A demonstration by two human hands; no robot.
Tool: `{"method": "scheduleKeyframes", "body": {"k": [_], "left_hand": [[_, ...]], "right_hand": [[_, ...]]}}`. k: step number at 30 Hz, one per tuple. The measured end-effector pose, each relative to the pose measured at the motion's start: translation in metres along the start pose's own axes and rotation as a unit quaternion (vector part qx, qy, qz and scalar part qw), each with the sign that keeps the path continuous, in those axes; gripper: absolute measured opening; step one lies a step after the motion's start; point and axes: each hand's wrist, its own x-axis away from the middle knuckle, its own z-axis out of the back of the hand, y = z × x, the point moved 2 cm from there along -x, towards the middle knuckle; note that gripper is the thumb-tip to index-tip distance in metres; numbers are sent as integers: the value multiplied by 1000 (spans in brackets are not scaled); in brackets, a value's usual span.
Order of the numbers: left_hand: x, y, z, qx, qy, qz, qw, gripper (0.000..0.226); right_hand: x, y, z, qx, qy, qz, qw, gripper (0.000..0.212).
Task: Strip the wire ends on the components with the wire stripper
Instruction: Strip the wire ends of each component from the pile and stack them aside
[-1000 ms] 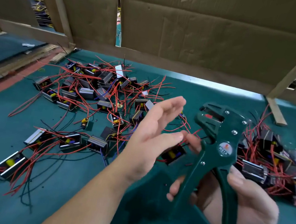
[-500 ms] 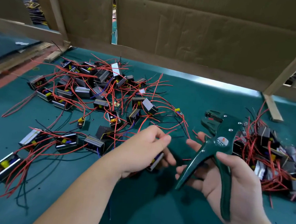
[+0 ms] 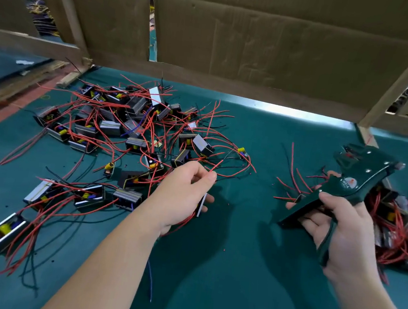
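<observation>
Two hands are hovering over the green mat: my left hand is cupping a light component, pinching its floppy-looking red wire near the tip; my right hand is gripping the wire stripper by its handles nearby.

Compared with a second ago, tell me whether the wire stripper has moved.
Yes. The wire stripper in the right hand has swung right, from left of the wooden post to just below it.
</observation>
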Motion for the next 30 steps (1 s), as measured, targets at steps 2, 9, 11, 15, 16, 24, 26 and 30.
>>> {"method": "scheduleKeyframes", "body": {"k": [2, 9, 11, 15, 16, 24, 26, 30], "left_hand": [[0, 0, 0, 14, -7, -9, 1000, 20], [2, 4, 0, 41, -40, -62, 996, 13], [2, 5, -2, 68, -46, -67, 994, 21], [4, 9, -5, 156, -72, -52, 984, 37], [4, 11, -5, 165, -76, -58, 982, 40], [20, 23, -10, 185, -213, -147, 948, 38], [24, 24, -12, 184, -252, -149, 938, 38], [18, 20, -12, 196, -202, -149, 948, 36]], "right_hand": [[-1, 1, 3, 7, 1, 16, 1000, 19], [-3, 0, 7, 4, 58, 52, 997, 23], [-3, -1, 7, -15, 55, 51, 997, 23], [5, -10, 1, -103, -61, 8, 993, 34], [9, -12, 0, -127, -107, -15, 986, 46], [34, -7, -25, -227, -252, -140, 930, 86], [35, -5, -28, -216, -263, -161, 926, 86], [24, 4, -26, -204, -190, -182, 943, 73]]}}
